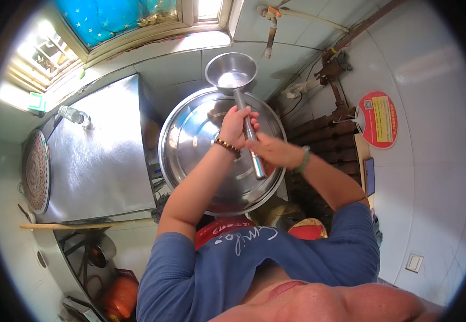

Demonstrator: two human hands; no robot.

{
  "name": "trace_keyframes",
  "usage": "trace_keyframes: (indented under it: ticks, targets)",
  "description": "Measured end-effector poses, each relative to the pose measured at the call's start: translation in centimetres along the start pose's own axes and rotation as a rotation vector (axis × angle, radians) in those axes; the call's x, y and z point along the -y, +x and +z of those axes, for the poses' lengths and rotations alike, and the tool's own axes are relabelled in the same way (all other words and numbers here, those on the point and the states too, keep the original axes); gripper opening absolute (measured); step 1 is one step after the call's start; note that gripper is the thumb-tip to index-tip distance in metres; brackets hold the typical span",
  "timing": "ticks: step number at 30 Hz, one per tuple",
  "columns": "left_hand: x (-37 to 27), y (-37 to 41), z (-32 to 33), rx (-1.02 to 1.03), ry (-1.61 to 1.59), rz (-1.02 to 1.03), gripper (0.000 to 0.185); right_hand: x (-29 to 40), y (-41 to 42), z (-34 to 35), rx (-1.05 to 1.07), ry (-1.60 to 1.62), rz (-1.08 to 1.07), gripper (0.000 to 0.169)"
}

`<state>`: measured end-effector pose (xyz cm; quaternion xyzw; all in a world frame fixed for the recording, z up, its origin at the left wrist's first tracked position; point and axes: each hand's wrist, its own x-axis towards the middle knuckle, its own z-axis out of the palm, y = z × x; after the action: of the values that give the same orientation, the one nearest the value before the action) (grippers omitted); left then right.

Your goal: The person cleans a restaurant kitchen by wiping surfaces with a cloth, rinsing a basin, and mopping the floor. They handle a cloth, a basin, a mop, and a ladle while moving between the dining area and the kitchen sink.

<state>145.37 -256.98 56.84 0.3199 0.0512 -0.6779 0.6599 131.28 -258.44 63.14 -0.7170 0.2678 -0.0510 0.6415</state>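
My left hand (pixel 236 126) is closed around the upper handle of a stainless steel ladle (pixel 231 72), whose deep round bowl points away from me, near the tiled wall. My right hand (pixel 272 149) is lower down, at the middle of the same handle; it is slightly blurred, and whether its fingers grip the handle or only touch it I cannot tell. The handle's end sticks out below both hands. Under them lies a large round stainless steel lid (pixel 184 161); what it covers is hidden.
On the left stands a metal-topped counter (pixel 100 161) with a glass bottle (pixel 71 114) and a round woven tray (pixel 37 171). A tap (pixel 272 30) and pipes run along the wall. A red hand fan (pixel 378 119) hangs at right.
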Motion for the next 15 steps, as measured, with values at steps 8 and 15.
trace_keyframes:
  ticks: [8, 15]
  targets:
    - [0.4, 0.3, 2.3, 0.009, 0.308, 0.002, 0.006, 7.2, 20.0, -20.8, -0.736, -0.323, -0.842, 0.016]
    - [-1.2, -3.7, 3.8, 0.047, 0.316, -0.039, 0.011, 4.3, 25.2, -22.9, -0.905, -0.659, -0.914, 0.022]
